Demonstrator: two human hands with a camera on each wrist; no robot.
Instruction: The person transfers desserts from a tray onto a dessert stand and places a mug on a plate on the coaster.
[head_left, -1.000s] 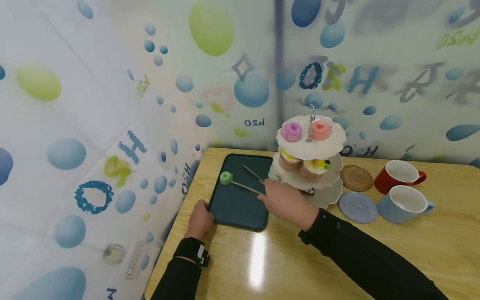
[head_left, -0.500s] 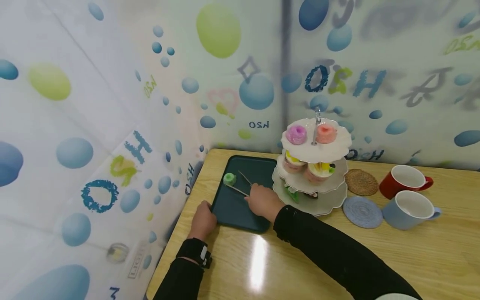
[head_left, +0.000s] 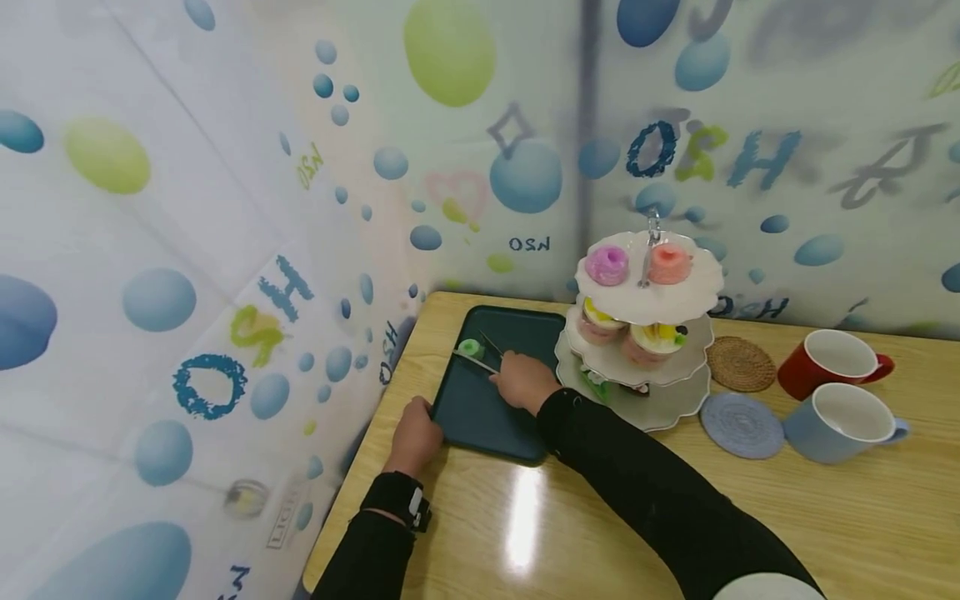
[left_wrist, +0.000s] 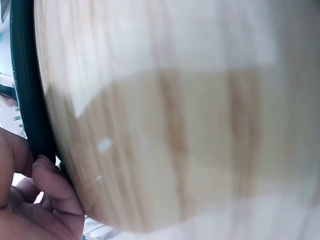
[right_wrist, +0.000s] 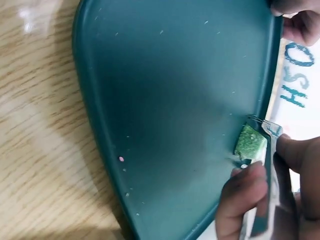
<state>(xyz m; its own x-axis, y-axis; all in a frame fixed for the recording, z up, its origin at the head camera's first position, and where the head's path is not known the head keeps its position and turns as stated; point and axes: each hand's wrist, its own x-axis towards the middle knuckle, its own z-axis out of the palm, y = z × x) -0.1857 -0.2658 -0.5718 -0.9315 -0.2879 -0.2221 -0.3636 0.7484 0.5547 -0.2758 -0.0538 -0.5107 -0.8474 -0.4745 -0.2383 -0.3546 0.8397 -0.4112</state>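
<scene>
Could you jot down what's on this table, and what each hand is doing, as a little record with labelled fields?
Left hand: grips the dark green tray near its near-left corner
Right hand: holds metal tongs
Green cake: on the tray, between the tongs' arms; whether they touch it is unclear
Tiered stand: purple cake and coral cake on top, cupcakes below
Right of stand: brown coaster, blue coaster, red mug, blue mug
</scene>
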